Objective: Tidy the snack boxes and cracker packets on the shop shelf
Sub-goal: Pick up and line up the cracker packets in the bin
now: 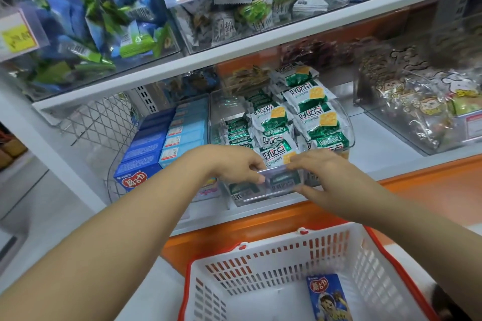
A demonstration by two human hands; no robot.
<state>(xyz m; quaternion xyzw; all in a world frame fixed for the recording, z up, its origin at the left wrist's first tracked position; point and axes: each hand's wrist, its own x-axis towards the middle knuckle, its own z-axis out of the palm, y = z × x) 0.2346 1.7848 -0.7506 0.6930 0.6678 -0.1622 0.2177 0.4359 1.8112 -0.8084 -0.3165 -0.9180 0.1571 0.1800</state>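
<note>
Green and white cracker packets (303, 117) fill a clear plastic bin (348, 122) on the middle shelf. Left of it, blue snack boxes (156, 138) stand in rows in a second clear bin. My left hand (234, 164) grips the front edge of the cracker bin, its fingers curled over the rim. At the same front edge my right hand (318, 172) holds the bin, with the thumb low on the front wall. One blue snack box (328, 297) lies in the white basket below.
The white basket with a red rim (260, 263) sits under my arms before an orange ledge (430, 190). A clear bin of bagged snacks (417, 101) stands to the right. The shelf above carries bins of blue-green packets (99, 21) and grey-green packets (260, 2).
</note>
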